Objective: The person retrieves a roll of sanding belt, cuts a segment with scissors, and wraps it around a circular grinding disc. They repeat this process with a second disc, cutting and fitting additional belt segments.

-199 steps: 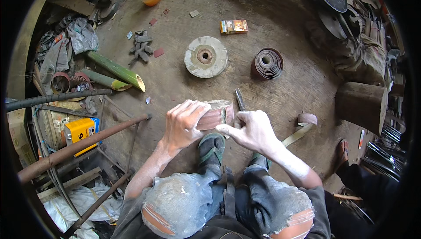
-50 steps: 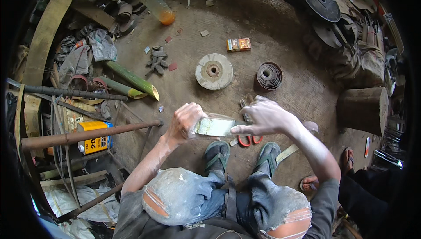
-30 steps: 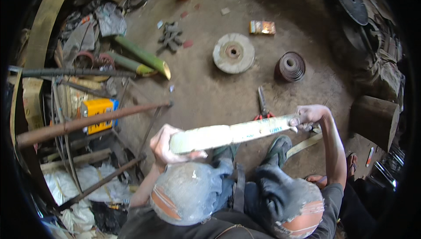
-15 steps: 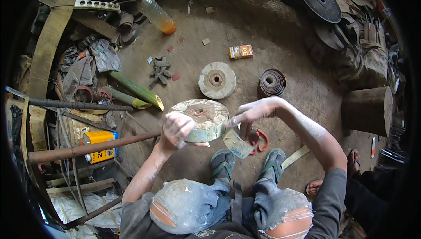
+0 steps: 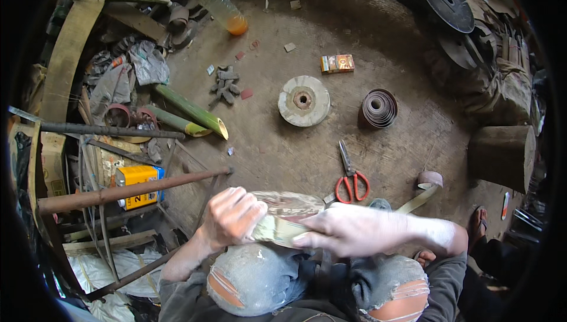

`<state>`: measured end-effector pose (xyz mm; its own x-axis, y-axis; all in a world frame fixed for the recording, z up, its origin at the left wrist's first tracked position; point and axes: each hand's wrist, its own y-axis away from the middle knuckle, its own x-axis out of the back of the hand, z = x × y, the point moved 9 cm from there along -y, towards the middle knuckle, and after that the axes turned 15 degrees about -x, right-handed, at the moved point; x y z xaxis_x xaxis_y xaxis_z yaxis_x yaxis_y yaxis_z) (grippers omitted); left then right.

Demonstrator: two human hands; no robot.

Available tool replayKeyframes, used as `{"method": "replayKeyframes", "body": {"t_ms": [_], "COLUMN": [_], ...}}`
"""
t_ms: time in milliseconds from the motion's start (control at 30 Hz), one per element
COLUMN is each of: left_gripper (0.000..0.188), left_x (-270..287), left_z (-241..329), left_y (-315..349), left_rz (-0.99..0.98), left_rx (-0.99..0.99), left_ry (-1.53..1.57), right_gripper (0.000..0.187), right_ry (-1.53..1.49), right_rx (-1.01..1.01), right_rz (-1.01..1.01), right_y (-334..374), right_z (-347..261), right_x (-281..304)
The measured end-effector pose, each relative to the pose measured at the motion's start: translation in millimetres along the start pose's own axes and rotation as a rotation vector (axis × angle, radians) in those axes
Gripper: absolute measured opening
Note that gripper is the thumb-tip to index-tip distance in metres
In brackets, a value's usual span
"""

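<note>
Wheel between left hand, clamped on it, and right hand, gripping pale strip, long axis hand-to-hand.

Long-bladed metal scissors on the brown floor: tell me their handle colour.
The looped handles are red, clearest in the head view.

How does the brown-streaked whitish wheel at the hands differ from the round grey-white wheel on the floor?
The left hand grips the brown-streaked whitish wheel, and the right hand is at its rim; the round grey-white wheel lies flat on the floor, untouched.
The held wheel looks motion-blurred; the floor wheel shows its central hole clearly.
Both look disc-like.
</note>
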<state>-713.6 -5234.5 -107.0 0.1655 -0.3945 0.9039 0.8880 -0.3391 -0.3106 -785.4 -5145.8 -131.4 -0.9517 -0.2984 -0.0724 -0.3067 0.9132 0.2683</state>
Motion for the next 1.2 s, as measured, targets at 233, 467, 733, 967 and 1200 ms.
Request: {"method": "replayKeyframes", "body": {"t_ms": [233,467,733,967,1200], "left_gripper": [0.052,0.056,0.041,0.032,0.072], "left_x": [35,18,-111,-251,-202], "left_z": [-8,-26,-121,-191,-194], "left_y": [50,71,99,123,40], "left_rz": [0.181,0.292,0.175,0.062,0.232], "left_rx": [0.334,0.252,0.588,0.968,0.561], "left_ry": [-0.149,-0.084,0.548,0.71,0.038], "right_gripper": [0.042,0.025,0.02,0.024,0.032], "right_ry": [-0.432,-0.93,-0.894,-0.426,0.171], "right_rx": [-0.804,-0.219,-0.201,-0.973,-0.98], "right_rz": [0.378,0.732,1.148,1.262,1.397], "right_y": [113,187,257,281,197], "right_z": [168,217,175,260,273], "right_x": [117,165,87,50,81]}}
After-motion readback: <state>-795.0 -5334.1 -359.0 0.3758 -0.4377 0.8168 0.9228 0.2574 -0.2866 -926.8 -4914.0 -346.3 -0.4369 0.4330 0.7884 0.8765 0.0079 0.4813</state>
